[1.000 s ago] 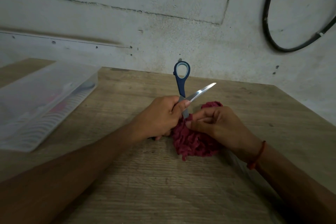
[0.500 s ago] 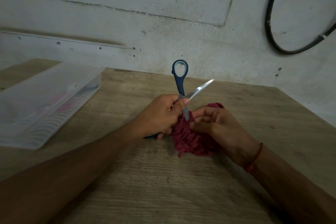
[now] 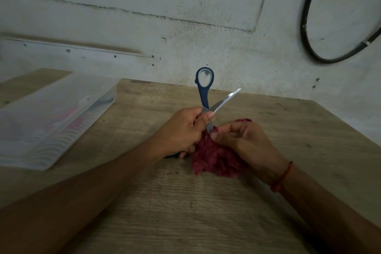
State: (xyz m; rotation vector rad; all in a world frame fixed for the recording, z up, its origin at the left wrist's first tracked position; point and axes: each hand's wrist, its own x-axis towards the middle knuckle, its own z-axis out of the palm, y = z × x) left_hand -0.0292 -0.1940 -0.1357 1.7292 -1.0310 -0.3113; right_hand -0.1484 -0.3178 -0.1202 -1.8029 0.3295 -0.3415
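A pair of blue-handled scissors (image 3: pixel 204 88) stands spread wide at the middle of the wooden table (image 3: pixel 185 202). One handle loop points up and one bare blade points up to the right. My left hand (image 3: pixel 181 130) grips the scissors near the pivot, thumb against the metal. The other blade points down into a dark red yarn bundle (image 3: pixel 214 159) lying on the table. My right hand (image 3: pixel 245 140) pinches the yarn right beside that lower blade and covers the bundle's right part. A red thread bracelet sits on my right wrist.
A clear plastic box (image 3: pixel 51 117) with pink and dark items inside lies at the table's left. A grey concrete wall (image 3: pixel 185 27) rises directly behind the table. A black cable loop (image 3: pixel 305 33) hangs on the wall at the upper right. The table's right edge runs diagonally.
Both hands, the scissors and the yarn stay nearly in place. My right fingers have curled tighter on the yarn by the lower blade. The view has shifted slightly.
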